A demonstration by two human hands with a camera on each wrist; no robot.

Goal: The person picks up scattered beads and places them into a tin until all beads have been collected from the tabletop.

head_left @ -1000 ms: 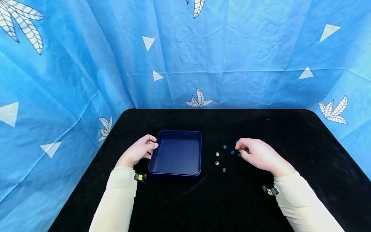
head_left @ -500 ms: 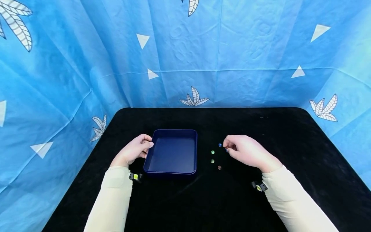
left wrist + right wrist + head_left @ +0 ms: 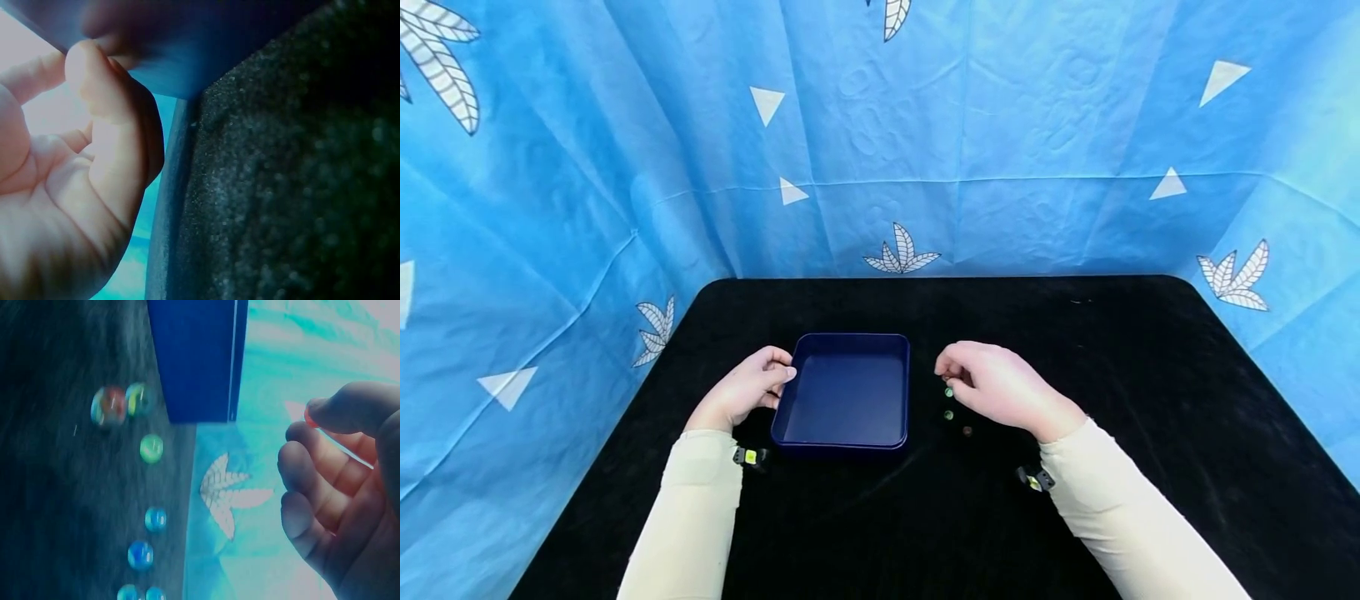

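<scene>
A dark blue square tray (image 3: 850, 446) lies on the black table. My left hand (image 3: 745, 387) grips its left side, with the thumb at the rim; the left wrist view shows that thumb (image 3: 112, 137) against the wall. Right of the tray, my right hand (image 3: 1000, 387) hovers over loose glass marbles. Its thumb and forefinger pinch a small reddish marble (image 3: 309, 417), mostly hidden by the fingertips. Below lie a green marble (image 3: 949, 415) and a brownish-red marble (image 3: 967, 432). Several blue marbles (image 3: 140, 555) show in the right wrist view but are covered by my hand in the head view.
A black velvety cloth (image 3: 880, 533) covers the table. Blue curtain fabric (image 3: 1037, 125) with white leaves and triangles hangs behind and at both sides. The tray's outer wall (image 3: 197, 362) rises beside the row of marbles.
My right hand has moved left across the marbles toward the tray, carrying the reddish marble. My left hand stays on the tray. The head view has shifted slightly.
</scene>
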